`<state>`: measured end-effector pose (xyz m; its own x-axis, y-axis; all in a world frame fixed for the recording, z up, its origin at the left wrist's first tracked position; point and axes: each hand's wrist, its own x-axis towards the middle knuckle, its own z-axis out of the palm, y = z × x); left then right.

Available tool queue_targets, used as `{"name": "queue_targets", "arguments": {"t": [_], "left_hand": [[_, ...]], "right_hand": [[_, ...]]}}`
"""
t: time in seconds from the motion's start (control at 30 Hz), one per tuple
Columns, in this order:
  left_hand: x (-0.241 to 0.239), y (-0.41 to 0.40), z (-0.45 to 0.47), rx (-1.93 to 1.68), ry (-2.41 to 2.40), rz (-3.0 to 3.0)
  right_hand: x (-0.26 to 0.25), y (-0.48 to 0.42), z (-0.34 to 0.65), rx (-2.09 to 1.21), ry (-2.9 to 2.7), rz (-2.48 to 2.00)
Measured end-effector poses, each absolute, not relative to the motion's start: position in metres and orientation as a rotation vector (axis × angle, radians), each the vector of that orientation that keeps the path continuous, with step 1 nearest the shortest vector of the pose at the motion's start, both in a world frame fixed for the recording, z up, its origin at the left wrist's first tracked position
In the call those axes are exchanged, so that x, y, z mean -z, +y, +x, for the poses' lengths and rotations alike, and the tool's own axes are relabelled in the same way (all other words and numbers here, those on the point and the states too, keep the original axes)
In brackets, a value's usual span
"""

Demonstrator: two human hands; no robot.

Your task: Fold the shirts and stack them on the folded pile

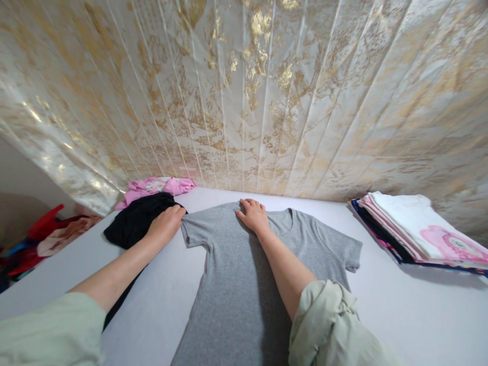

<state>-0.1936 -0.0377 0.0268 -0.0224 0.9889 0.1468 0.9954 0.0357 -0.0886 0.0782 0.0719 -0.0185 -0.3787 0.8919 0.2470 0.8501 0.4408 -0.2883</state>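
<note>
A grey short-sleeved T-shirt (232, 274) lies spread out on the white table, its neckline toward the far edge and its lower part running out of view at the bottom. With closed fingers, my left hand (168, 224) holds the end of the shirt's left-side sleeve. My right hand (253, 216) rests on the shoulder area beside the neckline, fingers apart and pointing away from me. The other sleeve lies loose at the right. Close behind my left hand is a crumpled black garment (133, 218), partly hidden by my forearm.
A pink garment (156, 188) lies bunched at the back left. Folded clothes (407, 229) are stacked at the right, a white one on top. Beyond the left edge of the white table (152, 310) is a pile of coloured clothes (49, 234). Gold-patterned curtain (244, 101) hangs along the back.
</note>
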Motion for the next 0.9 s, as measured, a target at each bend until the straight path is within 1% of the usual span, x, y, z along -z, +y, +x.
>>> {"name": "queue_targets", "arguments": {"t": [0.13, 0.23, 0.37, 0.53, 0.67, 0.77, 0.83, 0.9], "left_hand": [[-0.03, -0.051, -0.176, 0.127, -1.992, -2.128], [-0.033, -0.066, -0.16, 0.232, -1.921, -2.352], [-0.031, -0.077, -0.153, 0.22, -1.928, -2.577], [-0.028, -0.077, -0.168, 0.169, -2.014, -2.474], [-0.035, -0.079, -0.174, -0.017, -2.128, -2.349], [-0.046, -0.073, -0.161, -0.121, -2.194, -2.233], [-0.053, -0.061, -0.141, -0.034, -2.189, -2.17], [-0.055, -0.042, -0.115, 0.18, -2.139, -2.18]], "right_hand": [[0.018, 0.072, 0.078, -0.159, -2.328, -1.476], [0.017, 0.071, 0.078, -0.159, -2.324, -1.479], [0.017, 0.071, 0.078, -0.16, -2.331, -1.477], [0.019, 0.073, 0.079, -0.154, -2.328, -1.469], [0.019, 0.073, 0.078, -0.154, -2.317, -1.465], [0.018, 0.072, 0.078, -0.16, -2.321, -1.457], [0.017, 0.072, 0.078, -0.164, -2.327, -1.464], [0.016, 0.071, 0.079, -0.161, -2.331, -1.471]]}}
